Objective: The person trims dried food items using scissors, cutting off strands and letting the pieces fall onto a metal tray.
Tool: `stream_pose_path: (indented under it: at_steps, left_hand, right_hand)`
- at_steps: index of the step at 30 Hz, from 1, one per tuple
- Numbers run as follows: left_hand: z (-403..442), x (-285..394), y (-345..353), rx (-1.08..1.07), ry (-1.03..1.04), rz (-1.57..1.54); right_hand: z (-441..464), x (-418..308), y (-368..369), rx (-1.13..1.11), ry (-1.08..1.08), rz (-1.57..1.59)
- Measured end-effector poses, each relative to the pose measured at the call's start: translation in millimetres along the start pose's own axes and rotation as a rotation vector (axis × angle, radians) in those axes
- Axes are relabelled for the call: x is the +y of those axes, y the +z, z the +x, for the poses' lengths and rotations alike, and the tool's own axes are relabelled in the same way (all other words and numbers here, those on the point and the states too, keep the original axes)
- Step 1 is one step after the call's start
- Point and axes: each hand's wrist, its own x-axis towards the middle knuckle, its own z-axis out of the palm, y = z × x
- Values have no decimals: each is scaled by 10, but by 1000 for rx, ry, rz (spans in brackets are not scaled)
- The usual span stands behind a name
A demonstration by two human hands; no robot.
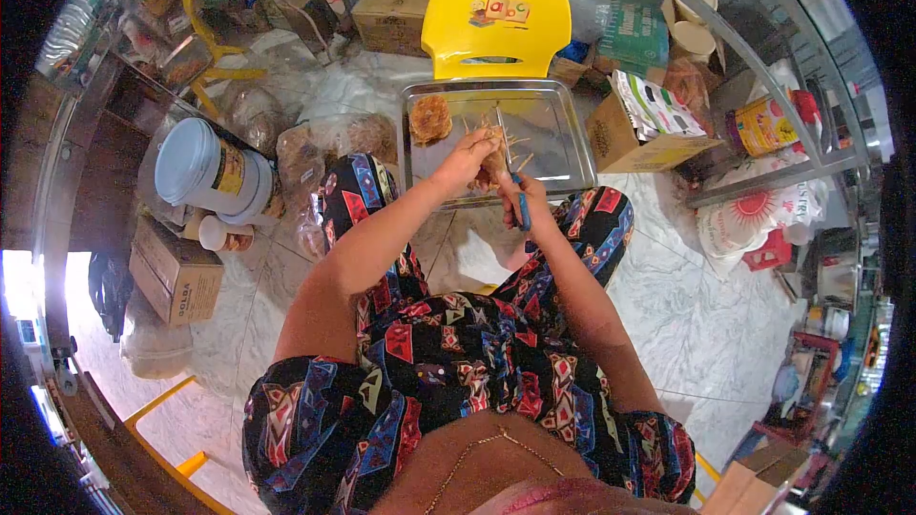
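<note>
Over a clear rectangular tray point(578, 148), my left hand point(468, 158) is closed around a light-brown fibrous bundle point(495, 164) with thin strands sticking out. Close on its right, my right hand point(530, 202) grips blue-handled scissors point(522, 200), whose blades point up beside the bundle. A round orange-brown piece point(430, 119) lies at the tray's left end. Loose thin strands point(521, 160) are scattered on the tray near the blades. Whether the blades touch the bundle is too small to tell.
A yellow chair point(496, 19) stands beyond the tray. Right of it is an open carton point(641, 138) with packets. Pale blue buckets point(196, 167), a small white jar point(225, 234) and a cardboard box point(177, 272) stand at the left. Shelving point(763, 181) rises at the right.
</note>
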Motion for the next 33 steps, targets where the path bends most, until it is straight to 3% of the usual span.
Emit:
stream_pose_path:
  at_steps: [2,4,7,10,33]
  left_hand:
    - [73,-35,-54,-1,31,-13]
    - [131,30,-71,229,107,-95]
    - [50,259,-171,289,149,-96]
    - [115,291,-309,199,184,-110]
    - [69,338,-276,237,175,-63]
  right_hand:
    - [25,31,-9,-50,-64,27]
    - [79,142,-12,-98,-65,66]
    - [86,216,-15,-179,-73,65]
    - [36,173,-4,-235,-86,-1]
    - [-60,115,18,-252,-67,-76]
